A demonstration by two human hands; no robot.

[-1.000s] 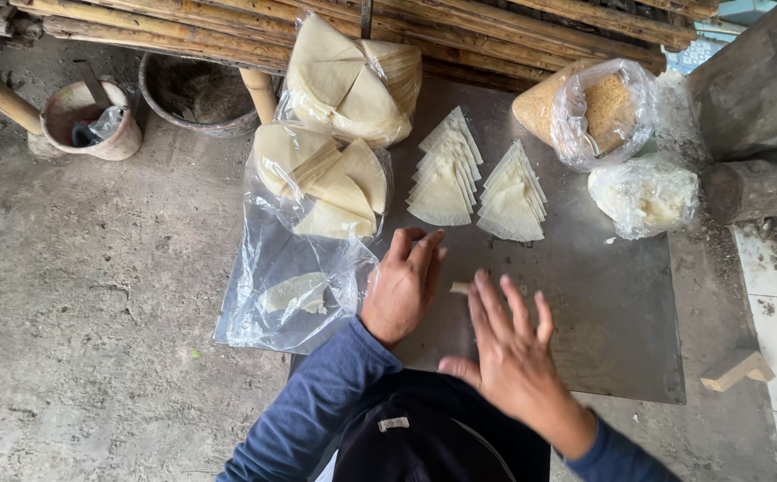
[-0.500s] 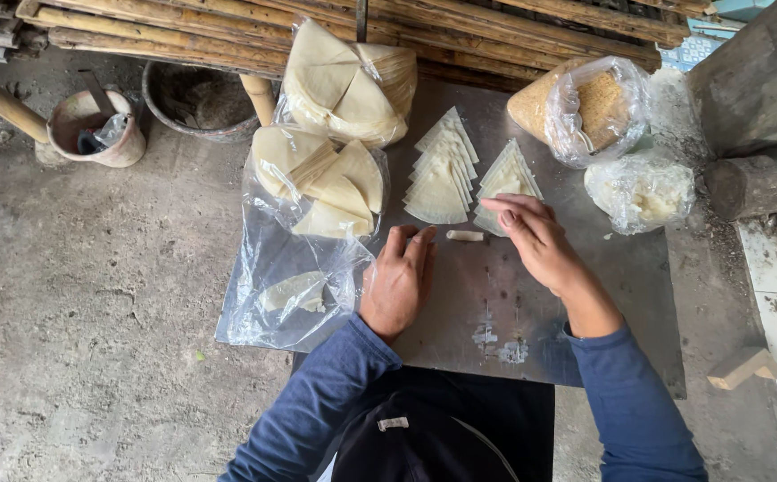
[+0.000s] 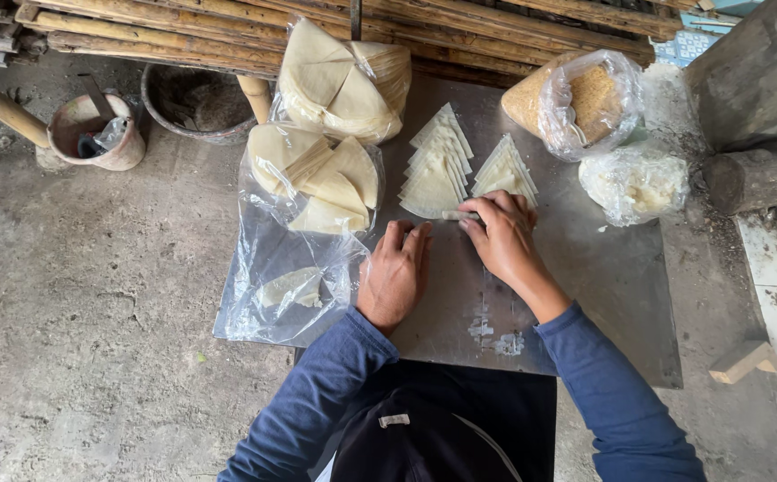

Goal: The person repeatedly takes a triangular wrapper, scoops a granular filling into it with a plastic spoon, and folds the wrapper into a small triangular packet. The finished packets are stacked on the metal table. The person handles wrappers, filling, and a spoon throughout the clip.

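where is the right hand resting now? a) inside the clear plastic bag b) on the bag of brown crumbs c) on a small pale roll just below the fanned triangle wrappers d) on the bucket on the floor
c: the right hand has its fingers on a small pale roll on the metal sheet, at the base of the fanned triangle wrappers.

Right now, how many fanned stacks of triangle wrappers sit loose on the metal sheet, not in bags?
2. Left stack lies near the sheet's middle; right stack sits beside it, just beyond the right hand. More wrappers are inside the plastic bags, not counted.
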